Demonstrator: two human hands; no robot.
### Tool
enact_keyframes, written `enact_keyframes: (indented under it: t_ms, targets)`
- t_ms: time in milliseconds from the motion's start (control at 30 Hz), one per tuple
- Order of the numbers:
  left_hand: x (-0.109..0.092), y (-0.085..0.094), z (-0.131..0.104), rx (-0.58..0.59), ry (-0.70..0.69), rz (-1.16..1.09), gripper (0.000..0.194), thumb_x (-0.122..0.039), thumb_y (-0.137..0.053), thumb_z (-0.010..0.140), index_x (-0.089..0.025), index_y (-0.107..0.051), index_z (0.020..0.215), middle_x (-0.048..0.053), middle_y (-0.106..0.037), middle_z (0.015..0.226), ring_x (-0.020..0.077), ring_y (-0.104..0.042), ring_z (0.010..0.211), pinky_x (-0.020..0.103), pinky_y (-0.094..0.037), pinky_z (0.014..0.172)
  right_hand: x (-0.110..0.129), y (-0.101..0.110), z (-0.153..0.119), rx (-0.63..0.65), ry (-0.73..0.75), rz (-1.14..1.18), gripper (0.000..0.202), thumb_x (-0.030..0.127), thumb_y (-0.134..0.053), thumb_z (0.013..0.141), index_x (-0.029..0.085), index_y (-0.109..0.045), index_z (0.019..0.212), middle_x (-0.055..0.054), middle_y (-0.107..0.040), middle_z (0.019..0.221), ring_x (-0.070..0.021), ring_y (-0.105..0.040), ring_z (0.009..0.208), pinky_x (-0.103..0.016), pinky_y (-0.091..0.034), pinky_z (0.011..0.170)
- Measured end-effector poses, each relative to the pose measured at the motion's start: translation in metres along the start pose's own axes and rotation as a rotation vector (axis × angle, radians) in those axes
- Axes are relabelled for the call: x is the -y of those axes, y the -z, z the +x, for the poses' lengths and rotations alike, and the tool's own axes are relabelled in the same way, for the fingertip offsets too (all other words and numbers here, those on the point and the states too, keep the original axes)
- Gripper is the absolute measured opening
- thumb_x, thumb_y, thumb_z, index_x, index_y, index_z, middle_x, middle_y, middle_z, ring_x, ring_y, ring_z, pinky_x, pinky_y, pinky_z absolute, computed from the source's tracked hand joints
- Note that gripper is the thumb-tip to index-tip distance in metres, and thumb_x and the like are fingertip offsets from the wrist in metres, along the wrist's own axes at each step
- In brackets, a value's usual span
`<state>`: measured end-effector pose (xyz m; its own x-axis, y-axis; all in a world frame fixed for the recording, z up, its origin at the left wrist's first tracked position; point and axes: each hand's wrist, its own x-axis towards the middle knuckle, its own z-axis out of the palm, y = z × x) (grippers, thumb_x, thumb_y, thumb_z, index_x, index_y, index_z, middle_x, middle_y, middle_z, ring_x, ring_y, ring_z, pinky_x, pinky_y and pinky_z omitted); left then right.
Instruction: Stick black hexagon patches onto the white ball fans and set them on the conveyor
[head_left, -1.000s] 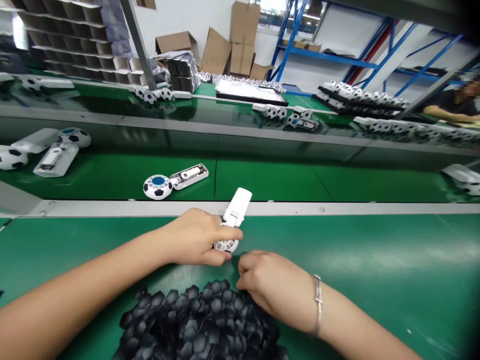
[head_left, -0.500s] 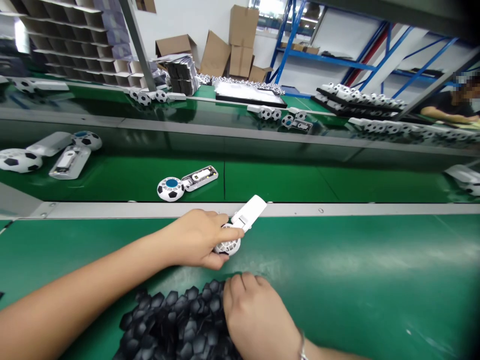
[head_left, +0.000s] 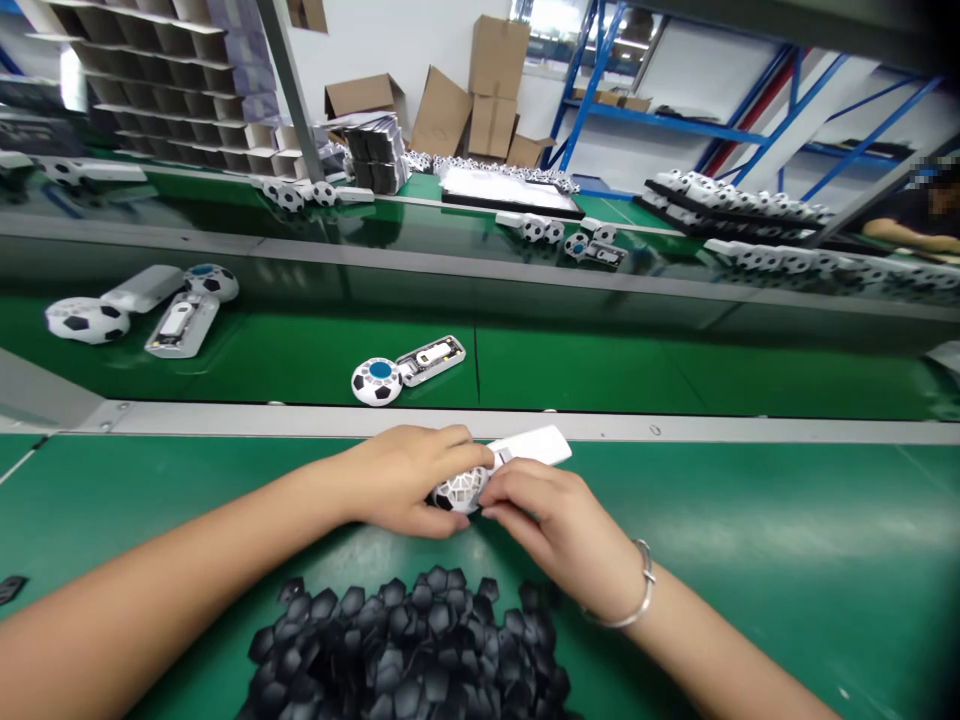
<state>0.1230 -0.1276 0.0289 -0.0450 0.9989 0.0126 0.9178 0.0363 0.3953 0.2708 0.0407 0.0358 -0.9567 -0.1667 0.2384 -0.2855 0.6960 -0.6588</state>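
Observation:
My left hand (head_left: 409, 478) grips a white soccer-ball-shaped fan head (head_left: 457, 490) whose white handle (head_left: 534, 446) points right, low over the green mat. My right hand (head_left: 555, 515) has its fingertips pressed against the ball's right side, pinching something too small to make out. A heap of black pentagon pieces (head_left: 409, 650) lies on the mat just in front of both hands.
A metal rail (head_left: 225, 418) separates the mat from a green conveyor belt (head_left: 585, 365). On the belt lie a ball-headed unit with an open handle (head_left: 405, 368) and more units (head_left: 139, 305) at the left. Another person's arm (head_left: 911, 230) rests at the far right.
My right hand rose from the black piece pile to the ball head. The white handle swung from upright to pointing right. The units on the belt appear further right.

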Motion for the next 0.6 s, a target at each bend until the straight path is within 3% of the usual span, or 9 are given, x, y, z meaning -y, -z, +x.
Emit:
enact_keyframes:
  t_ms: [133,267,367,500,600]
  targets:
    - [0.0,-0.003,0.0,-0.014,-0.007,-0.04,0.055,-0.04,-0.063,0.079,-0.025,-0.044,0.128,0.005,-0.055,0.111,0.022,-0.06,0.092,0.031,-0.048,0.076,-0.007,-0.008,-0.001,-0.008,0.06,-0.08,0.013,0.01,-0.054,0.091,0.015,-0.066,0.091,-0.005,-0.065,0.091,-0.016,-0.059,0.084,-0.027,-0.047,0.077]
    - [-0.001,-0.006,-0.001,-0.051,-0.006,-0.057,0.055,-0.053,-0.06,0.082,-0.023,-0.045,0.126,0.006,-0.056,0.108,0.0215,-0.061,0.088,0.031,-0.048,0.074,-0.002,-0.011,0.001,-0.044,0.125,-0.239,0.015,0.013,-0.054,0.092,0.015,-0.068,0.085,-0.006,-0.065,0.085,-0.0175,-0.058,0.079,-0.028,-0.047,0.072]
    - [-0.005,-0.007,0.0,-0.064,0.017,-0.019,0.058,-0.063,-0.055,0.082,-0.024,-0.047,0.124,0.006,-0.057,0.105,0.0216,-0.062,0.085,0.03,-0.047,0.07,0.007,-0.008,0.004,0.027,0.124,-0.395,0.016,0.013,-0.057,0.09,0.016,-0.066,0.078,-0.003,-0.064,0.076,-0.0178,-0.058,0.073,-0.029,-0.045,0.068]
    - [-0.009,-0.009,0.003,-0.054,0.036,0.064,0.056,-0.062,-0.053,0.083,-0.026,-0.046,0.125,0.005,-0.059,0.106,0.0227,-0.063,0.082,0.031,-0.047,0.064,0.014,-0.006,0.007,0.1,0.131,-0.484,0.02,0.009,-0.055,0.089,0.018,-0.064,0.074,-0.002,-0.061,0.071,-0.0182,-0.058,0.069,-0.03,-0.044,0.065]
    - [-0.004,-0.013,0.002,-0.061,0.03,0.037,0.054,-0.06,-0.053,0.083,-0.027,-0.046,0.125,0.004,-0.06,0.109,0.0227,-0.063,0.09,0.031,-0.048,0.067,0.009,-0.004,0.005,0.017,0.169,-0.491,0.027,0.011,-0.045,0.093,0.019,-0.062,0.074,-0.003,-0.061,0.072,-0.0186,-0.057,0.066,-0.032,-0.042,0.063]
